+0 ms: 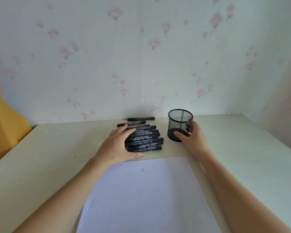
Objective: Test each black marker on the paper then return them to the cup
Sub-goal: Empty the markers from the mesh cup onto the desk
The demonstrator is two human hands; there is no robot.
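Nearest, at the bottom centre of the frame, a white sheet of paper [149,195] lies flat on the pale table [40,158], with a tiny dark pen mark [143,169] close to its upper edge. Both bare forearms reach up from the lower corners across the sheet's sides. Just above the paper, in the middle of the frame, the left hand [119,146] curves over the left end of a pile of black markers [145,140], fingers bent across the top and the thumb stretched along the pile's lower edge, so the hand cups the bundle. The markers lie side by side, running left to right, capped, with white print on their barrels. To the right of the pile, apart from it, stands an upright black mesh cup [180,125]; the right hand [191,138] grips its lower right side, thumb on the front near the base and fingers wrapped behind. Farther up, two stray markers [136,121] lie near the floral wallpaper [141,56]. At the left edge is a yellow shape [5,123].
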